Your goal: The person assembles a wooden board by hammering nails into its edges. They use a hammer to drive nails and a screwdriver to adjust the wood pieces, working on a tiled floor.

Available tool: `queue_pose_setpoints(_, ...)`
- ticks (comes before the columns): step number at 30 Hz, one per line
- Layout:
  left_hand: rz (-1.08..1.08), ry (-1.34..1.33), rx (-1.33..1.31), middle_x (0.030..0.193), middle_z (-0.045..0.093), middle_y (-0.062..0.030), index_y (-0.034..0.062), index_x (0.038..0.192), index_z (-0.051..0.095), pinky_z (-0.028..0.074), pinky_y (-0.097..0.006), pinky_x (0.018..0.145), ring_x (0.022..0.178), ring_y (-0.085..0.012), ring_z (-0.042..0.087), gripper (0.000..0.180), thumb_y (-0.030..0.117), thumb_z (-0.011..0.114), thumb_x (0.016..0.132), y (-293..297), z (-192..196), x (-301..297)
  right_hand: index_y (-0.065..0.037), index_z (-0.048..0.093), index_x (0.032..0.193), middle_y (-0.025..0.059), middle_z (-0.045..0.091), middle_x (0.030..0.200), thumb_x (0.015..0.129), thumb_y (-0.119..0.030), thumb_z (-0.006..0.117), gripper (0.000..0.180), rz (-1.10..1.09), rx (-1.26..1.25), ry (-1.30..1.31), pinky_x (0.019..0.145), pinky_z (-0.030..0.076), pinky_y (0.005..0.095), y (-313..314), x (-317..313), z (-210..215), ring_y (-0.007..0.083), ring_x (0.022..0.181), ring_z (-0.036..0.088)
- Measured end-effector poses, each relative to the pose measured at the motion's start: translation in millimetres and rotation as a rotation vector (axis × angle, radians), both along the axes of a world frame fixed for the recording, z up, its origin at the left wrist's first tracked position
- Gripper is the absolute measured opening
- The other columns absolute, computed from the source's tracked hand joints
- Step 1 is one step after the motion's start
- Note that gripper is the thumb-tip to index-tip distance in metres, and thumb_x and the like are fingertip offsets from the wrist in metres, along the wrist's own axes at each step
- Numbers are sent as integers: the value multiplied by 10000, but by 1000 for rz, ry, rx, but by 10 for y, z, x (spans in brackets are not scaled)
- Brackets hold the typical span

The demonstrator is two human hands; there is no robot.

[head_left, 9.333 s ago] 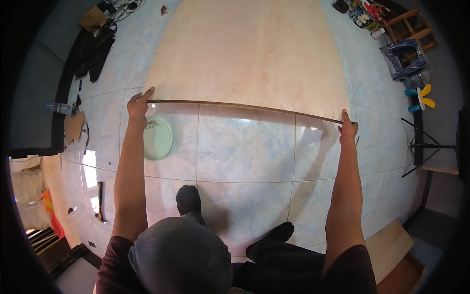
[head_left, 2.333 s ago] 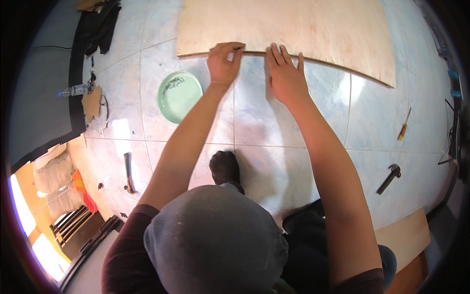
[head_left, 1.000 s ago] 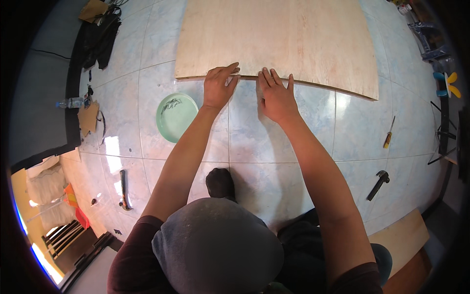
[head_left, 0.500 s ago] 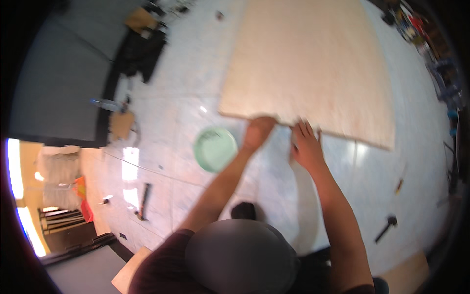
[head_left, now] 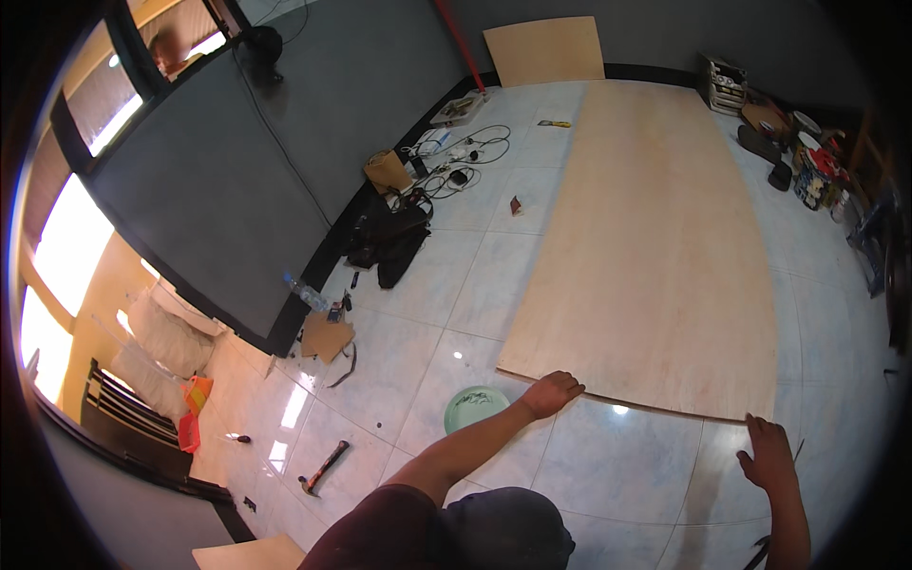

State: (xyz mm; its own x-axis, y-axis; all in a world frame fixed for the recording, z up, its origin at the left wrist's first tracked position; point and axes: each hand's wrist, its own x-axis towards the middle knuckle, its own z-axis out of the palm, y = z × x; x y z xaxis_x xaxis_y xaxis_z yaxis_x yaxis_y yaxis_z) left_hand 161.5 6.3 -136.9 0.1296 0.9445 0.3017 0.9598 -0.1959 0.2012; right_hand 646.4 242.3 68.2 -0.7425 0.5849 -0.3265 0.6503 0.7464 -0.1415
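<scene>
A long sheet of pale plywood (head_left: 660, 256) lies on the tiled floor in front of me, its near edge toward me. My left hand (head_left: 554, 394) is closed over that edge, left of its middle, knuckles up. At the near right corner my right hand (head_left: 769, 454) touches the sheet with its fingertips. Its fingers are stretched out and the thumb stands apart. Partly behind my left forearm, a light green round basin (head_left: 467, 410) holds small dark pieces, too small to name.
On the left floor lie a hammer (head_left: 324, 468), a screwdriver (head_left: 239, 438), a plastic bottle (head_left: 306, 293) and a brown cardboard piece (head_left: 326, 337). Cables (head_left: 465, 171) and a black bag (head_left: 389, 237) line the left wall. Cans (head_left: 812, 180) stand at right. Another board (head_left: 544, 51) leans at the back.
My right hand has gone from near the middle of the plywood's near edge to its right corner. My left hand stays on that edge. The view now takes in more of the far room.
</scene>
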Motion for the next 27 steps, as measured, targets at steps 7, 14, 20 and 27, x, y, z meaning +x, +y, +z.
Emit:
queue_pose_setpoints(7, -113, -3, -250, 1181, 697, -118, 70, 1159, 741, 580, -440, 947, 1090, -318, 708, 255, 83, 617, 936, 457, 422, -146, 30, 398, 1599, 326, 494, 1550, 841, -153, 823, 888, -370, 24, 116, 1215, 368, 549, -513, 2247, -1309, 501, 1416, 476)
queue_pose_setpoints(14, -244, 308, -479, 1083, 760, -136, 107, 1171, 771, 576, -466, 910, 1011, -348, 729, 268, 91, 641, 937, 1317, 1046, -212, 34, 421, 1572, 322, 477, 1569, 912, -261, 822, 827, -1024, 653, 149, 1190, 415, 538, -817, 3527, -2535, 501, 1438, 476)
queue_pose_setpoints(20, -34, 160, -472, 958, 779, -154, 92, 1062, 781, 584, -459, 818, 893, -364, 743, 180, 106, 706, 899, 2071, 1745, 278, 33, 517, 1454, 338, 575, 1389, 1011, -561, 662, 756, -1296, 492, 263, 1105, 486, 560, -846, 3630, -2548, 496, 1314, 575)
queue_pose_setpoints(27, 105, 90, -363, 981, 772, -144, 50, 1060, 773, 588, -447, 877, 946, -335, 739, 167, 108, 697, 923, 1782, 1910, 551, 49, 520, 1447, 273, 602, 1330, 931, -706, 683, 929, -1471, 496, -57, 998, 540, 604, -1200, 2889, -2214, 465, 1245, 617)
